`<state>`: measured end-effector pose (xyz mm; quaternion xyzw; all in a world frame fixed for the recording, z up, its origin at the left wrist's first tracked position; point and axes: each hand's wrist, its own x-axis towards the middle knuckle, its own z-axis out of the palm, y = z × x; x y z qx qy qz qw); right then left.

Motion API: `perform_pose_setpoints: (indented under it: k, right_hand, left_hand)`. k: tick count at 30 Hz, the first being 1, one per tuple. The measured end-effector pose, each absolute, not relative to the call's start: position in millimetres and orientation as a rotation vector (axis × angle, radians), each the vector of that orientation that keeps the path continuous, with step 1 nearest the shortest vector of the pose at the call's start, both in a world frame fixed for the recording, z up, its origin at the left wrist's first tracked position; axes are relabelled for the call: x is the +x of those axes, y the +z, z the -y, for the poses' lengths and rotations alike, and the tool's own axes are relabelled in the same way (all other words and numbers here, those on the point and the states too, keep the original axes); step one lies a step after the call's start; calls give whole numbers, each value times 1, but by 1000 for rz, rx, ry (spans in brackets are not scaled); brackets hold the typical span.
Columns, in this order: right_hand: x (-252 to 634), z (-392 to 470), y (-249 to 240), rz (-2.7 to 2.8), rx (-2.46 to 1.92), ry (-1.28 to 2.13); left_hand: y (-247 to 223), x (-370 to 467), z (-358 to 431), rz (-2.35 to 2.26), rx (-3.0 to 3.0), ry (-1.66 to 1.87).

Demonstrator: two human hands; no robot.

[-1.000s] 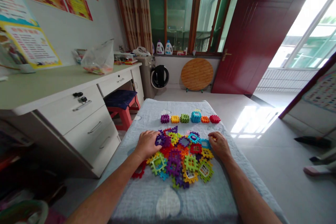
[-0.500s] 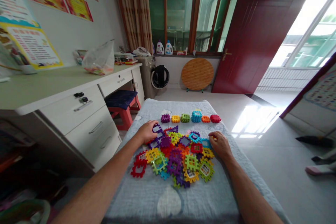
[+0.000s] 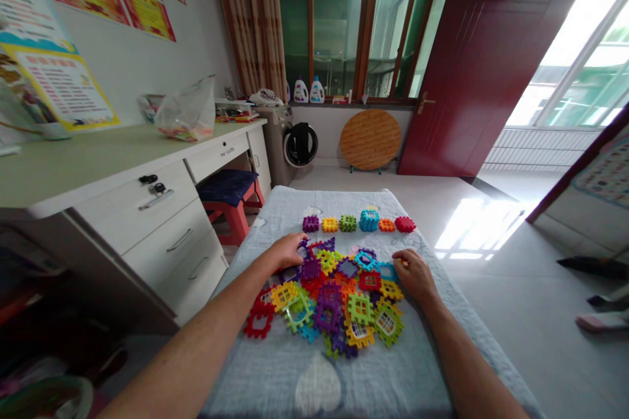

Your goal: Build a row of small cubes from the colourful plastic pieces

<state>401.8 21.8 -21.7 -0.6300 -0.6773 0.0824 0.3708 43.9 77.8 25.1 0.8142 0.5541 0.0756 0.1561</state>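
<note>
A loose pile of colourful plastic lattice pieces lies on the cloth-covered table [image 3: 275,366]. At the pile's upper left, my left hand [image 3: 289,251] has its fingers closed on a purple piece [image 3: 303,247], which it partly hides. My right hand [image 3: 410,268] rests at the pile's right edge beside a light blue piece [image 3: 386,270], fingers curled; what they hold, if anything, is hidden. Behind the pile stands a row of stacks: purple [image 3: 310,223], yellow [image 3: 329,224], green [image 3: 348,222], a taller blue one [image 3: 369,220], orange [image 3: 386,225] and red [image 3: 405,224].
To the left is a desk [image 3: 108,150] with a plastic bag [image 3: 187,111] on it. A stool [image 3: 228,186] stands beside the desk. A washing machine [image 3: 278,137] and a round wooden board [image 3: 371,139] are beyond the table.
My left hand has moved slightly right and inward over the purple piece, covering more of it. My right hand has hardly moved.
</note>
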Motion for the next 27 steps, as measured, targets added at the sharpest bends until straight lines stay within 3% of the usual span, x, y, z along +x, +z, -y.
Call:
perform_pose_setpoints:
  k: [8,27]
  right_hand:
    - [402,-20,-22,1737,-1630,223]
    - [401,-19,-19,1745,-1638,210]
  left_hand:
    - [35,31,-85,-1750,2405,330]
    - [32,17,-97,-1658,2439,119]
